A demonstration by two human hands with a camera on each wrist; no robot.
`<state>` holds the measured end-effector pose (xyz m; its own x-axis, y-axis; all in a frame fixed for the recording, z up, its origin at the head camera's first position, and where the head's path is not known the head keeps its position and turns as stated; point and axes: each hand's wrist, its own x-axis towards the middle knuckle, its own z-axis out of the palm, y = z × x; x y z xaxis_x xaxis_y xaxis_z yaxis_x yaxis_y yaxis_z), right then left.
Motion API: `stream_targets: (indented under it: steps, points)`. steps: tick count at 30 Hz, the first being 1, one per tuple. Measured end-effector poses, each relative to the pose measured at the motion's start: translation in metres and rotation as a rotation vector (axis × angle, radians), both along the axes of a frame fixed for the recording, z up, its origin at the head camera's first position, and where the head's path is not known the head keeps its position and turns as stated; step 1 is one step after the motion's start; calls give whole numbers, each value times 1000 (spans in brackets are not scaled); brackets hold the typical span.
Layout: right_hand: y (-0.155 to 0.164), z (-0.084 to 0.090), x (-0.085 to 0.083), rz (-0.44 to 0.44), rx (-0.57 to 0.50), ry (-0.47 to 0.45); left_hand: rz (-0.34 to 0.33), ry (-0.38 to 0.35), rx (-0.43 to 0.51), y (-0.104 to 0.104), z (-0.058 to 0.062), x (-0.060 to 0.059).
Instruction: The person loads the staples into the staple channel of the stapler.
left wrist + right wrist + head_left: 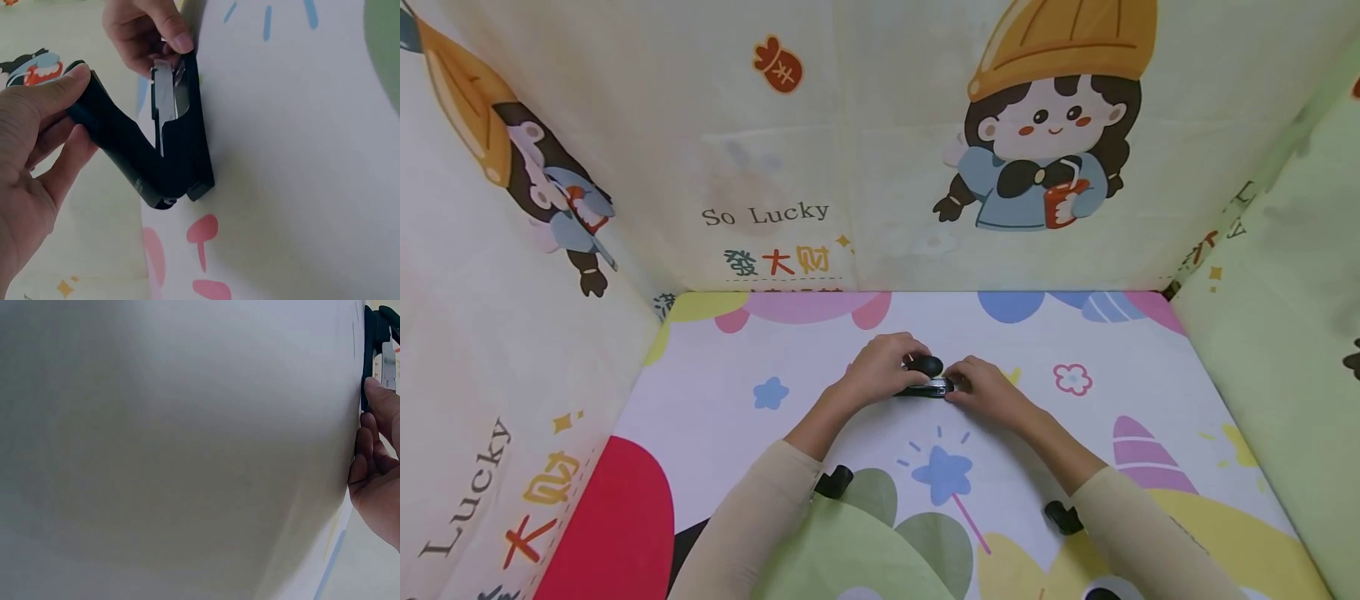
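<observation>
A black stapler [927, 365] is on the patterned tabletop, its top arm swung up from the base. In the left wrist view, the metal staple channel [164, 94] is exposed between the raised arm [119, 134] and the base [199, 137]. My left hand [883, 367] grips the end of that arm, thumb on one side and fingers on the other. My right hand [988, 387] pinches the front end of the base. From the right wrist, the right hand [381, 456] shows at the frame's edge, thumb against the base.
The tabletop [865, 425] carries printed stars, flowers and coloured shapes. Printed cloth walls rise at the back [887, 167], left [550, 350] and right [1285, 333]. Small black devices [835, 482] sit by both sleeves.
</observation>
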<state>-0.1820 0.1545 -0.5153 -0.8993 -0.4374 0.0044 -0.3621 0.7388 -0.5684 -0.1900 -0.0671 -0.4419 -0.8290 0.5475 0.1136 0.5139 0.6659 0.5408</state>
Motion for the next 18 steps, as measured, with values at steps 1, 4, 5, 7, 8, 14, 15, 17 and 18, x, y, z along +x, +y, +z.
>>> stream_targets:
  steps: [1,4,5,7,8,14,15,17,18]
  points:
    - [0,0,0,-4,-3,-2,-1,7,-34,2,0,0]
    - [1,0,0,-13,-15,-3,-15,21,-123,10,0,1]
    - [1,0,1,-15,-19,-2,-20,27,-153,12,-1,1]
    - [2,1,1,-16,-28,-3,-29,37,-199,17,-3,1]
    - [2,1,1,-17,-32,-5,-33,41,-215,19,-5,2]
    - [2,2,2,-14,-43,-8,-27,41,-260,27,-12,2]
    - [2,2,2,-13,-44,-9,-21,33,-263,28,-13,2]
    - [2,2,2,-13,-44,-11,-10,13,-260,29,-15,2]
    - [2,2,2,-14,-42,-10,-6,3,-255,28,-15,2]
